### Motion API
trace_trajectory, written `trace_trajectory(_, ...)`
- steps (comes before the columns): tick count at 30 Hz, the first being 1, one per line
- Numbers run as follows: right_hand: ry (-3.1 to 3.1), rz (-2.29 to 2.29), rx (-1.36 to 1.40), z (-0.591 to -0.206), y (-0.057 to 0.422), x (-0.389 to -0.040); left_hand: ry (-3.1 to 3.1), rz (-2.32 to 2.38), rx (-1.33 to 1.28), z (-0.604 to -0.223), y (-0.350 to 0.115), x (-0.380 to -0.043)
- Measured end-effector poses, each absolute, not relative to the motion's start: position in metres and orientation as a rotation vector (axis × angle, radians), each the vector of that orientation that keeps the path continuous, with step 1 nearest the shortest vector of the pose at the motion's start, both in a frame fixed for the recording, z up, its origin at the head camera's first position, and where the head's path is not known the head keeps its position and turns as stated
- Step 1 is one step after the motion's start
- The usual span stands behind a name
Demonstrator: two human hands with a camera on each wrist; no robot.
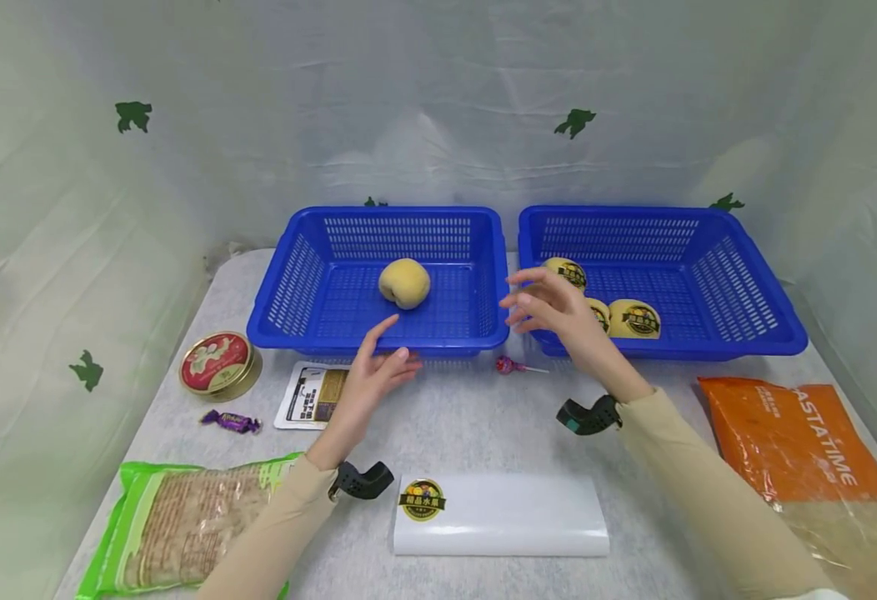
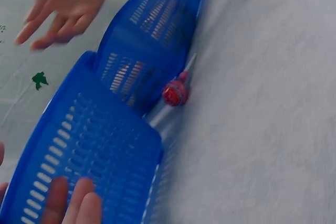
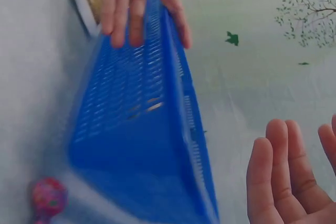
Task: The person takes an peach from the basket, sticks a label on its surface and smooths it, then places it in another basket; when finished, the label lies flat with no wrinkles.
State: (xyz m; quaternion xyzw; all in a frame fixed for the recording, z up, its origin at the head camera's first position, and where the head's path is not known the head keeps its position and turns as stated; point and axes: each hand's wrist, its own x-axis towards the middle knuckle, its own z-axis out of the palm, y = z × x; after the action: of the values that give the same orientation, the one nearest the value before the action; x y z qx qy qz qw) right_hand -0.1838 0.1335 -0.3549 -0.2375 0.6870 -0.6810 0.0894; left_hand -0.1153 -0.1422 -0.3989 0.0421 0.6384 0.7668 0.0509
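My left hand (image 1: 374,379) hovers by the front rim of the left blue basket (image 1: 378,342), holding nothing, its fingers loosely spread. Inside that basket lies one yellow, peach-like fruit (image 1: 404,283) with no label showing. The right hand (image 1: 551,304) is over the near left corner of the right blue basket (image 1: 709,345), fingers slightly bent and nothing between them. In the right basket sit several similar fruits, one a labelled fruit (image 1: 635,319) with a black and gold sticker; the right hand partly hides the others.
A lollipop (image 1: 508,365) lies before the baskets. A white sticker sheet (image 1: 506,517) is at front centre. On the left are a round tin (image 1: 217,365), a purple candy (image 1: 230,421), a white packet (image 1: 303,396) and a green bag (image 1: 191,525); an orange bag (image 1: 806,450) lies right.
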Motion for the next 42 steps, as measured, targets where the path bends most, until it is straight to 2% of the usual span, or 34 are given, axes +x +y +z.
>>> trace_trajectory(9, 1.984, -1.900, -0.849, -0.325, 0.073, -0.234, 2.024, 2.540, 0.025, -0.417, -0.125, -0.120)
trace_trajectory(12, 1.971, -1.867, -0.841, -0.331, 0.056, -0.256, 1.999, 2.600, 0.003, -0.410, -0.120, -0.117)
trace_trajectory(19, 2.006, -1.752, -0.672, -0.351, 0.024, -0.287, 2.031, 2.617, -0.019, -0.424, -0.120, -0.123)
trace_trajectory(28, 1.999, -1.635, -0.443, -0.372, -0.002, -0.295, 2.089, 2.591, 0.006, -0.430, -0.122, -0.125)
trace_trajectory(42, 2.070, -1.332, -0.402, -0.379, -0.024, -0.292, 2.119, 2.567, -0.006, -0.431, -0.122, -0.126)
